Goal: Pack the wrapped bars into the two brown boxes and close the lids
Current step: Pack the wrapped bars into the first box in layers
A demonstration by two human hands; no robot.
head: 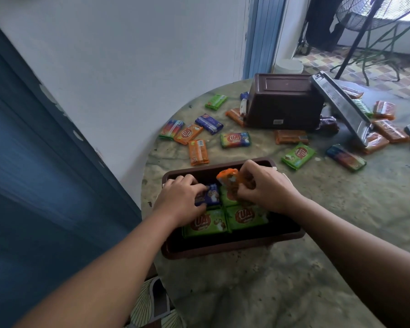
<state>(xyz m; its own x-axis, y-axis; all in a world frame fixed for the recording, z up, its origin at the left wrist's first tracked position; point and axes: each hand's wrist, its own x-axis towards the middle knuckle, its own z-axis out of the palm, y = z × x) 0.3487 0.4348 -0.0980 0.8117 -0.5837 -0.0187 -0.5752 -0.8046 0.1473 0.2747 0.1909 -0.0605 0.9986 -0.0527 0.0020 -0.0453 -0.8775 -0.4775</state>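
Wrapped bars lie flat in the near brown box [232, 245], rows filling it neatly; the left hand [178, 200] pinches a blue bar [210, 196] down, the right hand [268, 188] grips an orange bar [229, 178] upright to slot in; more bars lie scattered on the table [294, 280]

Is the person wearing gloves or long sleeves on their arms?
No. Both hands, left and right, are bare, with no gloves, and no rings or watch show. Both forearms are bare too; no sleeve reaches into view.
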